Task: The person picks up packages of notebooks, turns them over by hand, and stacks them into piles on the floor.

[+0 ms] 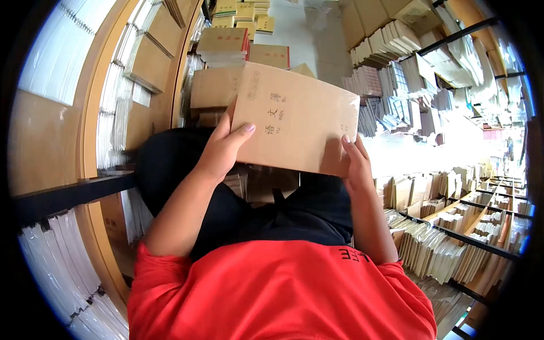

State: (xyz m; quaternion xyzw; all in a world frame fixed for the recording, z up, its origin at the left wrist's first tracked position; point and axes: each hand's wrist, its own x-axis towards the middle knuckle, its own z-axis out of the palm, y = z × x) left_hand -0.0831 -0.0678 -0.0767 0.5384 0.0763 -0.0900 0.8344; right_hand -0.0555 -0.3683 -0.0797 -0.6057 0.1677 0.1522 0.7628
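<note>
A brown pack of notebooks [297,122], with dark printed characters on its cover and a shiny clear wrap at its right edge, is held up in front of my lap. My left hand [224,144] grips its left side, thumb on the cover and the other fingers hidden behind it. On the right side, my right hand [356,158] holds the lower corner, its thumb against the face. Just beyond the pack's left edge lies another brown pack [212,88].
Stacked books with red spines [224,42] and yellow booklets [245,11] stand ahead on the floor [317,42]. Shelves with wooden uprights [88,113] and packed paper goods rise close on the left. Filled racks [476,243] line the right side.
</note>
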